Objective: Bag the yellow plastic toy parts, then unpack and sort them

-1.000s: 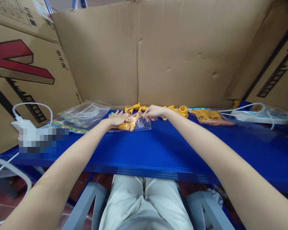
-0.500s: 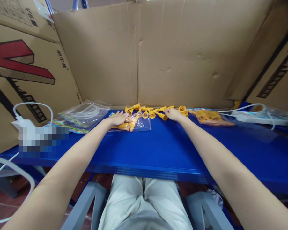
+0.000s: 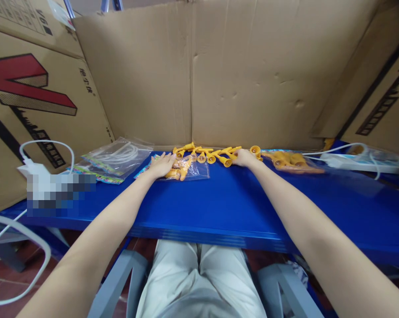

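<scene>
My left hand point(image 3: 162, 166) rests with fingers stretched out over a clear plastic bag point(image 3: 199, 172) that has orange-yellow plastic pieces point(image 3: 185, 168) in it. A row of loose yellow horn-shaped plastic pieces point(image 3: 211, 159), with thin stems and flared cup ends, lies behind the bag along the cardboard. At the row's right end, my right hand point(image 3: 245, 157) is down among these pieces, its fingers curled around one whose stem is partly covered. Two cup ends point(image 3: 255, 151) show just beyond that hand. Its fingertips are partly hidden.
The blue shelf point(image 3: 212, 207) is backed by a tall cardboard sheet point(image 3: 245, 79). Another bag of orange pieces point(image 3: 292, 162) and a white power strip point(image 3: 361, 163) lie right. Bagged white cables point(image 3: 119, 154) and a white charger with cord point(image 3: 33, 172) are left.
My right hand has shifted slightly right along the row, uncovering more yellow stems. My left hand has drawn slightly left and toward me on the bag, its fingers still stretched.
</scene>
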